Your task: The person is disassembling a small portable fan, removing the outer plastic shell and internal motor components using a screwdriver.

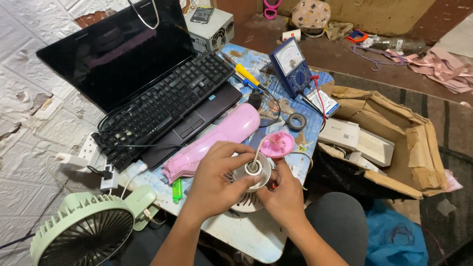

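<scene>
My left hand point(214, 177) grips a small round white fan motor housing point(253, 170) from the left, fingers curled over its top. My right hand point(282, 193) pinches the same part from below and right. Thin wires run from the housing up to a pink round cap point(279, 144) lying just behind it. A white vented grille point(245, 202) lies under the hands on the small table point(256, 239). A long pink plastic casing point(217, 140) rests to the left of the hands.
A laptop point(123, 59) with a black keyboard point(167, 106) on it fills the table's left. A blue multimeter point(294, 66), screwdrivers point(246, 76), tape roll point(296, 121) and green lighter point(177, 190) lie around. A green fan point(86, 229) stands front left; an open cardboard box point(394, 143) sits right.
</scene>
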